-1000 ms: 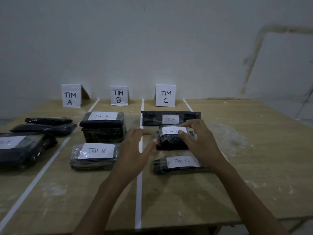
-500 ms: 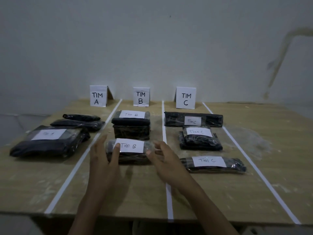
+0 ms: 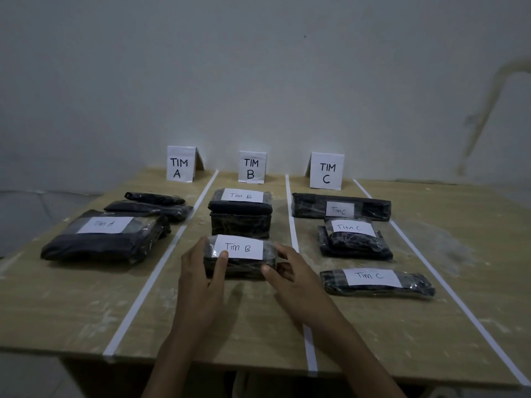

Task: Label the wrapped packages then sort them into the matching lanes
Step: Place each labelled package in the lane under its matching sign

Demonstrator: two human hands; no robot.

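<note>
Clamps left hand (image 3: 201, 272) and right hand (image 3: 290, 270) on opposite ends of front Tim B package (image 3: 240, 261) (middle lane (image 3: 230, 320)), apparently squaring it there.

A single wide-angle head view sits above the near edge of the table (image 3: 71, 311), facing forward and down along its taped lanes (image 3: 244, 326) to the sign cards (image 3: 252, 167) and wall (image 3: 258, 67) at its far edge, close enough that both forearms (image 3: 184, 340) enter from below.
</note>
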